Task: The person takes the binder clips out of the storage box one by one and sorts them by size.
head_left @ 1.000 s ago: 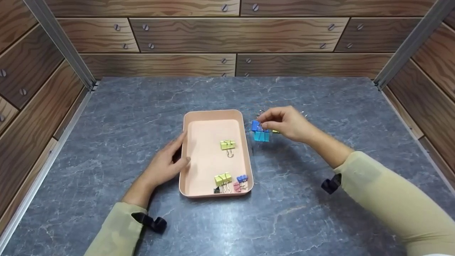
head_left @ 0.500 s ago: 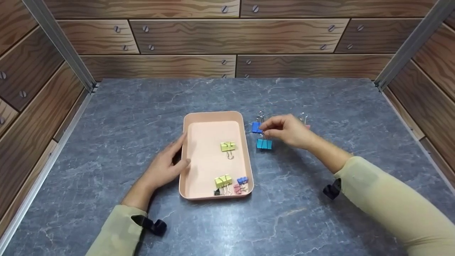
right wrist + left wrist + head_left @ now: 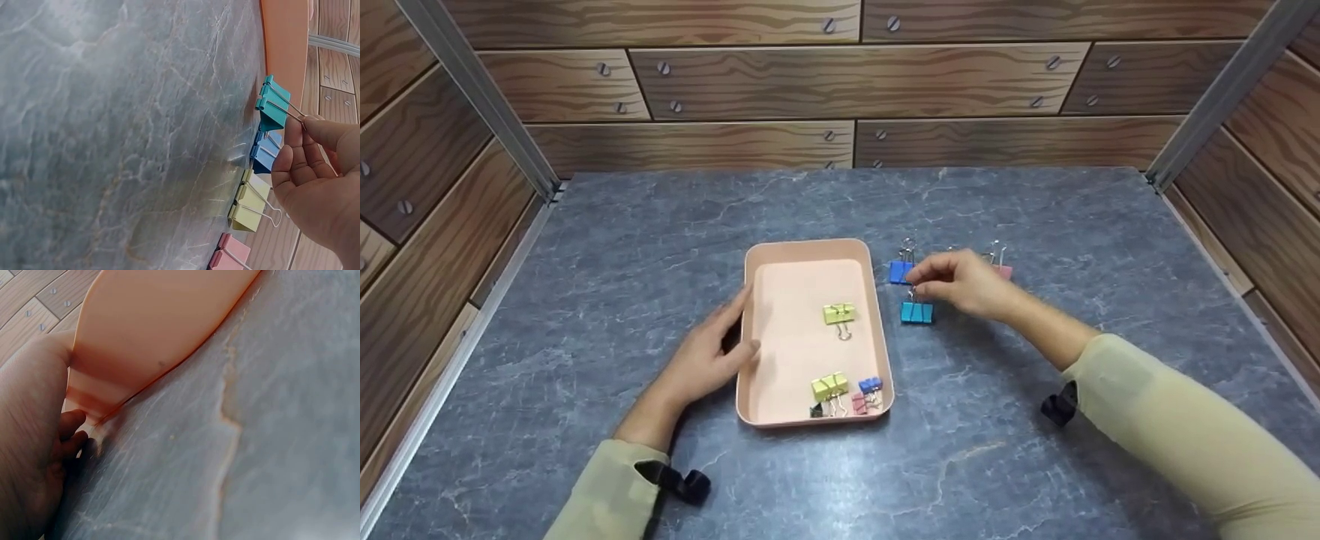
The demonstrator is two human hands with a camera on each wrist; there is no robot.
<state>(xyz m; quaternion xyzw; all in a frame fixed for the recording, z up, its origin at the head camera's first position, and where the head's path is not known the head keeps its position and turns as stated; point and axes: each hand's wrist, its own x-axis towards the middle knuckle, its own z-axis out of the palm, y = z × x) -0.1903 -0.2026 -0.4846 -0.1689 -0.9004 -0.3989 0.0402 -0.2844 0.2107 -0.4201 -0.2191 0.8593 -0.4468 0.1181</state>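
Observation:
My right hand (image 3: pixel 971 285) pinches the wire handle of a teal binder clip (image 3: pixel 917 313) between thumb and fingertips, just right of the pink tray (image 3: pixel 742 405). In the right wrist view the teal binder clip (image 3: pixel 274 104) has its wire handles toward the fingers. Close behind it stands a blue binder clip (image 3: pixel 901 272). My left hand (image 3: pixel 709 352) holds the tray's left wall, thumb at the rim and the other fingers along the outside. Inside the tray lie two yellow-green binder clips (image 3: pixel 839 313), plus small blue (image 3: pixel 870 385), pink (image 3: pixel 860 403) and dark ones near the front.
A yellow binder clip (image 3: pixel 249 202) and a pink binder clip (image 3: pixel 229 252) stand in a row beyond the blue one, partly hidden by my right hand in the head view. Wood-patterned panels (image 3: pixel 855 82) and metal posts enclose the grey marbled table (image 3: pixel 1005 465).
The teal binder clip, pinched in my right hand, has come slightly down and toward me, away from the blue one. My left hand stays on the tray.

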